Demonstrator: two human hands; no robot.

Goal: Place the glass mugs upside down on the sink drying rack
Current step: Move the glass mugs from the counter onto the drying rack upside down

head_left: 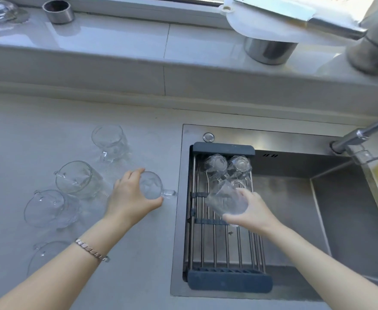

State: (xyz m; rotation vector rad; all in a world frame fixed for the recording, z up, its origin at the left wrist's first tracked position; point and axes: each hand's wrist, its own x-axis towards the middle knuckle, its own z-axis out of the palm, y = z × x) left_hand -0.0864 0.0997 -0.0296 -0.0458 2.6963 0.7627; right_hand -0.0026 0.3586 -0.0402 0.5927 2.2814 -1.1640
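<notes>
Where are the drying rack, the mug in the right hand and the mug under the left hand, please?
drying rack [228, 284]: head view, dark near end bar.
right-hand mug [225, 199]: head view, glass wall.
left-hand mug [152, 186]: head view, glass body.

A single head-worn wide-angle camera looks forward and steeply down from above the person's forearms. The left hand [132, 193] sits close below the lens at centre frame, the right hand [249, 210] beside it; beyond both hands the view reaches a windowsill [116, 41], its edges bowed by the lens.
</notes>
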